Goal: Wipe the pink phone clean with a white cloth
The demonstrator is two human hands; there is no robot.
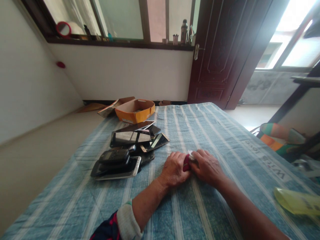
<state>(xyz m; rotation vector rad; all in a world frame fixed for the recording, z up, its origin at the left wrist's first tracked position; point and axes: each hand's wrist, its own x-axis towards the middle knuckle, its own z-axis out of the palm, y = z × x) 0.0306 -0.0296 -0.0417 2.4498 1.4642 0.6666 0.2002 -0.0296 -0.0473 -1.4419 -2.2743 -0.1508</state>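
Note:
Both my hands rest together on a blue striped cloth (190, 133) that covers the table. My left hand (174, 169) is closed around a small dark red object (186, 163), only partly visible between my hands. My right hand (207, 166) is curled against it, fingers pinched on something small and white (191, 155) at its top. A pile of several mobile phones (130, 150) lies to the left of my hands, a short gap away.
An orange cardboard box (135, 110) stands at the table's far edge with a flattened carton (113, 106) beside it. A yellow-green plastic item (297, 201) lies at the right edge. A dark door (225, 50), a windowsill with bottles (184, 31) and a striped bundle (280, 136) lie beyond.

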